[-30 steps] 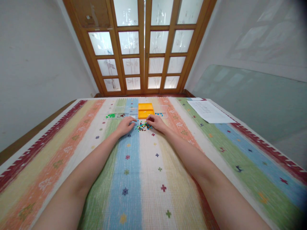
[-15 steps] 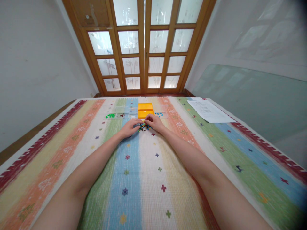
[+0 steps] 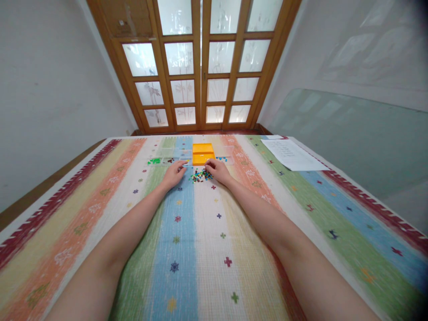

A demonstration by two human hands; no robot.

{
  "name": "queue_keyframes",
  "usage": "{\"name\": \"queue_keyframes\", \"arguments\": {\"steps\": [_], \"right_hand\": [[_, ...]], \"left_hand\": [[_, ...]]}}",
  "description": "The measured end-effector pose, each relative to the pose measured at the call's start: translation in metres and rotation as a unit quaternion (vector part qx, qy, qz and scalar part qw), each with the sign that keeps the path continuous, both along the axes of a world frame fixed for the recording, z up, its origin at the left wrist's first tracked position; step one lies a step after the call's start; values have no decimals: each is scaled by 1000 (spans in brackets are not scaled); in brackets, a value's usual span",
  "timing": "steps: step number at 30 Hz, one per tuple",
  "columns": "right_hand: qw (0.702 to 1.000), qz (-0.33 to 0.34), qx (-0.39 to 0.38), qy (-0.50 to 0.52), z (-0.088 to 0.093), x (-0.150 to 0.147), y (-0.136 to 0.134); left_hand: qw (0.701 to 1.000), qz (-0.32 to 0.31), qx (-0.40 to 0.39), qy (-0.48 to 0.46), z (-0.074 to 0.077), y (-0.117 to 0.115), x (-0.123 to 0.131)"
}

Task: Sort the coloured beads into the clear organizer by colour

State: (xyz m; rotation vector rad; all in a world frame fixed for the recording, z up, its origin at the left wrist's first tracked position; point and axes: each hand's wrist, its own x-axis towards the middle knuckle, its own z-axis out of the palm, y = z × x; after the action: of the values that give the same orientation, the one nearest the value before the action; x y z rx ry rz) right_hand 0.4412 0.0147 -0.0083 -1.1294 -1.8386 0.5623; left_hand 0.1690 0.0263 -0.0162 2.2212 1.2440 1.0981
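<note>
My left hand (image 3: 174, 174) is over the near edge of a clear compartment tray (image 3: 177, 164). Its thumb and fingers look apart, and small yellow pieces (image 3: 187, 161) show just beyond the fingertips. On the tablecloth between my hands lies a loose pile of tiny mixed-colour pieces (image 3: 199, 175). My right hand (image 3: 218, 171) rests at the pile's right edge with fingers curled and thumb and fingertips together. Anything within that pinch is too small to make out. Behind the pile stands an open yellow box (image 3: 203, 159).
Green pieces (image 3: 154, 161) and dark brown pieces (image 3: 170, 160) occupy tray compartments on the left. Blue pieces (image 3: 222, 159) lie right of the yellow box. A printed paper sheet (image 3: 290, 154) is at the far right of the striped tablecloth (image 3: 210, 249).
My left hand has moved left from the pile to the tray, uncovering more of the pile. Yellow now shows by its fingertips. My right hand has shifted slightly right.
</note>
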Motion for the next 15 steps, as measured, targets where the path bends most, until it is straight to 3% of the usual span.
{"name": "queue_keyframes", "arguments": {"steps": [7,11,15], "right_hand": [[1000,-12,7,-4,0,0,-1],[1000,-18,6,-3,0,1,0],[1000,-5,2,-24,0,5,1]], "left_hand": [[998,46,-38,20,-15,25,-21],[998,37,-50,7,-15,24,-22],[1000,1,-11,22,-10,14,-16]]}}
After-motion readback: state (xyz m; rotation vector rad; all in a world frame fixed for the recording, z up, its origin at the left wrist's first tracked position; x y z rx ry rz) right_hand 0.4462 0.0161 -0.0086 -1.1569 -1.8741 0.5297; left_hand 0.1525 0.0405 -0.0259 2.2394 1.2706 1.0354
